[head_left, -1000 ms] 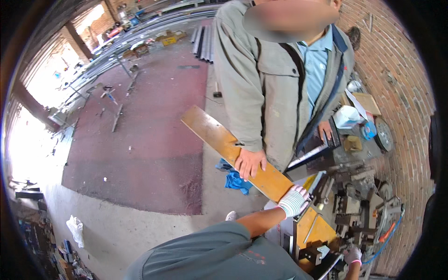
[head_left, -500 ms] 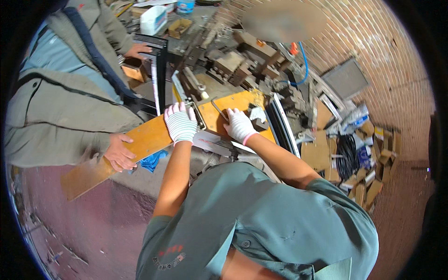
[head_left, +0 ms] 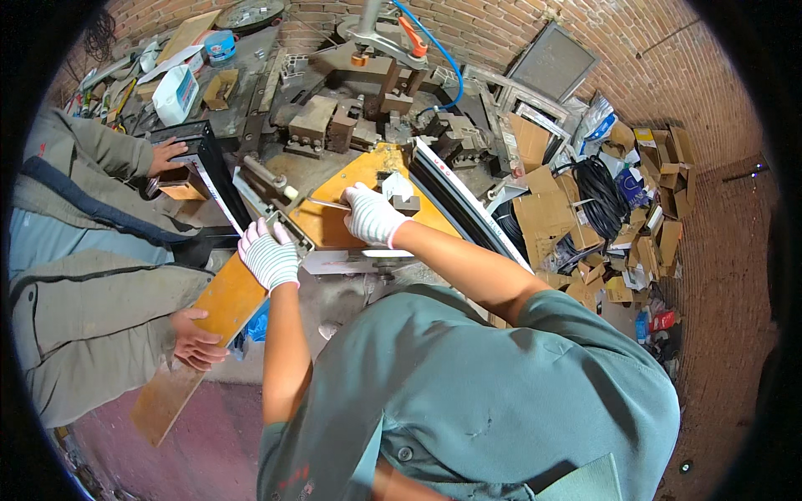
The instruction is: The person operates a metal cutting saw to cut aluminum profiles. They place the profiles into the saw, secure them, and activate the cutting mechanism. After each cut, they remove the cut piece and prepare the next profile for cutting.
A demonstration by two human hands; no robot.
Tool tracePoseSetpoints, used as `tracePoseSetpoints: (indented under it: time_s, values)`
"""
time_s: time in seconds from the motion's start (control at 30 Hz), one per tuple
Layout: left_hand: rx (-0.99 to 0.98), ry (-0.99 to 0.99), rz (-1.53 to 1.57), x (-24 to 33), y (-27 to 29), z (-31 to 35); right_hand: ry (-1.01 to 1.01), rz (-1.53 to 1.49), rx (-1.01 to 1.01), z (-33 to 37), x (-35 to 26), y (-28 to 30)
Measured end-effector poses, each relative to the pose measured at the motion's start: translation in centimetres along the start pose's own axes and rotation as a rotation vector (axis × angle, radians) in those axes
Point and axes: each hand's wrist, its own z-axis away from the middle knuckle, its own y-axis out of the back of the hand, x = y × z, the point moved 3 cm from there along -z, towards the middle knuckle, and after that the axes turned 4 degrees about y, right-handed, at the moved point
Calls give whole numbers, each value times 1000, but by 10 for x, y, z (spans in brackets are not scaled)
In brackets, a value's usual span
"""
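Brick-walled workshop, cluttered metal worktop (head_left: 251, 108) at upper centre. Orange board (head_left: 334, 225) lies mid-frame, being positioned: gloved left hand (head_left: 269, 255) flat on its edge, gloved right hand (head_left: 372, 215) pressing it, neither gripping. A co-worker's hand (head_left: 196, 341) at lower left supports its far end; next likely calls for steady alignment.

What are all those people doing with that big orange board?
A person in white gloves presses the left hand and right hand on a long orange board lying across a metal workbench. A co-worker in a grey jacket steadies the board's lower end with a bare hand and rests the other on a black frame piece. Cardboard scraps lie piled by the brick wall.
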Motion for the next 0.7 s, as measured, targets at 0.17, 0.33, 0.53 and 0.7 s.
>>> tracePoseSetpoints:
  time_s: [0.17,0.33,0.53,0.7]
  values:
    - [29,-23,-15,4,2,0,-96,-386,-80,25,36,93]
    - [6,-36,-14,7,3,-2,-164,-472,56,9,147,188]
    - [-126,65,-125,8,-1,-4,-250,-582,20,-53,246,221]
    - [-124,23,-139,7,-3,-4,-159,-216,-191,-108,298,218]
